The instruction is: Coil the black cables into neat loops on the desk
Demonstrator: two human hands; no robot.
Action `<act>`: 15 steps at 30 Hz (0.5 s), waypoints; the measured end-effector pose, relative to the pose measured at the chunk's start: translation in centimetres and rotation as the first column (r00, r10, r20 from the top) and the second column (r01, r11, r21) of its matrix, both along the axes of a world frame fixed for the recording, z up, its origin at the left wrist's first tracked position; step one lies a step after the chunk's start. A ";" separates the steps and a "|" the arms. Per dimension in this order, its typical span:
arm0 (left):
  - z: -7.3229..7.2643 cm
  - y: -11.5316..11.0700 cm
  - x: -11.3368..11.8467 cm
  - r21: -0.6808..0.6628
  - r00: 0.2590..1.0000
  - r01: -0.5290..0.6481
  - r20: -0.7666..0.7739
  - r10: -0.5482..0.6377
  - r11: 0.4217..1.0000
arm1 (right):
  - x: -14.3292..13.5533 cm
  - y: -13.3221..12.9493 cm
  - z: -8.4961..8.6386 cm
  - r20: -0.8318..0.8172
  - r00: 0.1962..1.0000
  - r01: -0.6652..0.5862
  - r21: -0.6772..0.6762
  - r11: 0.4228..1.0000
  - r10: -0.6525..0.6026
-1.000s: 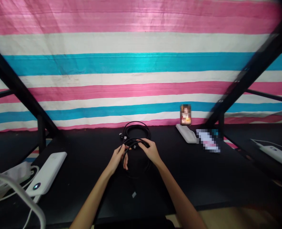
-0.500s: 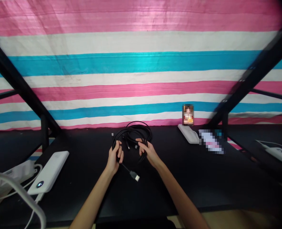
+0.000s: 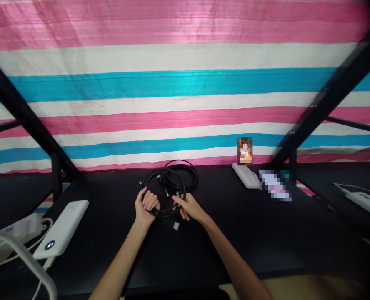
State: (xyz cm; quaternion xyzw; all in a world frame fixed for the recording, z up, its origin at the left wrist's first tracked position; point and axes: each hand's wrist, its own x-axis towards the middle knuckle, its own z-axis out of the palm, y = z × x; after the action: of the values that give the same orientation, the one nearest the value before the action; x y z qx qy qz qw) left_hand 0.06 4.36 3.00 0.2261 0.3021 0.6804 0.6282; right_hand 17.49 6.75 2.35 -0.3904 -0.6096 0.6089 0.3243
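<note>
A looped black USB cable (image 3: 165, 215) is held up between both hands. My left hand (image 3: 146, 207) is closed round the left side of its loops, fingers curled in. On the right side, my right hand (image 3: 189, 207) pinches the loops between thumb and fingers. A pale USB plug (image 3: 176, 226) shows just below the loops, its dark body hard to see against the table. Behind lies a second black cable coil (image 3: 193, 181) on the black table (image 3: 116, 246), with a plug (image 3: 166, 191) near its left side.
At the left lie a white power bank (image 3: 64, 227) with a lit display and a white power strip (image 3: 24, 227). A white device (image 3: 246, 176) and a blurred card (image 3: 275, 185) lie back right. Black frame legs (image 3: 57, 175) rise either side; a striped sheet (image 3: 160, 100) hangs behind.
The loops in my hands have come lower and nearer, forming a rounder ring. My left hand has curled further over them, and the right hand has moved slightly left and down.
</note>
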 end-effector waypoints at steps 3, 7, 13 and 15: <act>0.5 0.0 0.3 0.003 0.999 0.048 0.013 -0.048 0.999 | -0.3 0.2 -0.1 -0.027 0.992 0.121 0.017 0.992 -0.121; 0.8 -0.1 1.9 -0.047 0.973 0.187 -0.130 -0.191 0.981 | 0.6 1.3 -0.2 -0.051 0.893 0.445 -0.035 0.895 -0.447; -0.9 0.3 3.5 -0.158 0.867 0.089 -0.474 -0.154 0.983 | 2.3 3.0 -0.5 -0.066 0.799 0.597 -0.041 0.801 -0.598; -1.3 0.4 3.4 -0.173 0.825 0.129 -0.528 -0.202 0.976 | 2.3 3.3 -0.7 -0.081 0.791 0.606 -0.036 0.795 -0.607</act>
State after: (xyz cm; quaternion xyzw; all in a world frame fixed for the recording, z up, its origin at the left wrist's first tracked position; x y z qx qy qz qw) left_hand 3.46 4.81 1.69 0.3934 0.4902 0.5102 0.5871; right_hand 19.78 10.06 1.68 -0.5392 -0.4349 0.4921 0.5272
